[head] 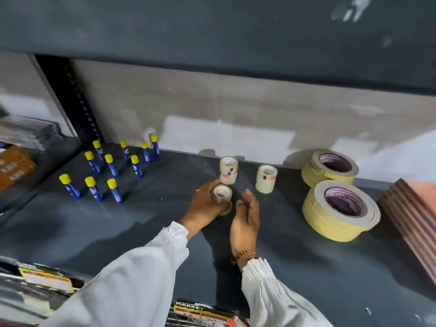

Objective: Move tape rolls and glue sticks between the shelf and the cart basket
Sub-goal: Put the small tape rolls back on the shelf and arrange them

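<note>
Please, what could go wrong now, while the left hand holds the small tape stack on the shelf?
1. The left hand grips the small tape stack from one side only; it may tip or separate.
2. Another small stack stands just behind it and could be knocked over.
3. The right hand is open, not supporting it.

We read one word only: "MARKET", in dark capitals on a yellow card [188, 306] at the bottom edge, by the cart basket [179, 320]. Smaller print under it is too blurred to make out. The glue sticks [113, 165] carry a round white mark on blue, not legible. The small tape rolls [228, 170] bear red and blue labels, unreadable. Purple print inside the big tape rolls [342, 201] is unreadable too. The brown boxes [13, 168] at left show white lettering, blurred.
</note>
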A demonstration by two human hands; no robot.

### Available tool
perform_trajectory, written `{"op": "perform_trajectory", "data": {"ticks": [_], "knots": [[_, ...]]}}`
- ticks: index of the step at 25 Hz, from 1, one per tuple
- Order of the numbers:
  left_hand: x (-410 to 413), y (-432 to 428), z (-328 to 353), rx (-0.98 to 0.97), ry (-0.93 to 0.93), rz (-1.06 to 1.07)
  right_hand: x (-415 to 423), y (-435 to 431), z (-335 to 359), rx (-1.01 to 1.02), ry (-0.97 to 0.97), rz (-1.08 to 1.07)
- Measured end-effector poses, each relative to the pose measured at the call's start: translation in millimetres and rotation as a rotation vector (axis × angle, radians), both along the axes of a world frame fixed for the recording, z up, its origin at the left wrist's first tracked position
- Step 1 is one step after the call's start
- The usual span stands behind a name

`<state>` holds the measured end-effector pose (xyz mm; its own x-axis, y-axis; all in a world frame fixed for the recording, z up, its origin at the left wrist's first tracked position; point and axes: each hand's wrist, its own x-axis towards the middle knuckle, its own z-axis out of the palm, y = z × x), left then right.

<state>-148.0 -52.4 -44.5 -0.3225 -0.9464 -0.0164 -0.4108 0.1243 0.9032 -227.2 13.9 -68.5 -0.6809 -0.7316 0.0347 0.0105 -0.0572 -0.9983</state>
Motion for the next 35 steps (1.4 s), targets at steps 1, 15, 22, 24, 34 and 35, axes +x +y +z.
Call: {"op": "perform_trajectory", "data": {"ticks": [1,15,22,24,34,35], "knots": [[1,2,0,0.071,0.081,0.027,-2,-1,3,-0.006,-0.07,-0.007],[-25,18,5,0.524,0.91,0.204,1,-25,11,0.114,-0.481,0.262],[-7,28,13,0.531,0.945,0.32,4,3,23,0.11,-0.327,0.231],[-2,41,10,0.404,0.968,0.467,-2,27,25,0.084,-0.266,0.169],[-112,131,24,-0.313,0.431,0.057,-90,116,49,-0.04,0.353,-0.214],[-128,133,27,-0.196,0.441,0.011,-105,117,50,-0.033,0.445,-0.296]]}}
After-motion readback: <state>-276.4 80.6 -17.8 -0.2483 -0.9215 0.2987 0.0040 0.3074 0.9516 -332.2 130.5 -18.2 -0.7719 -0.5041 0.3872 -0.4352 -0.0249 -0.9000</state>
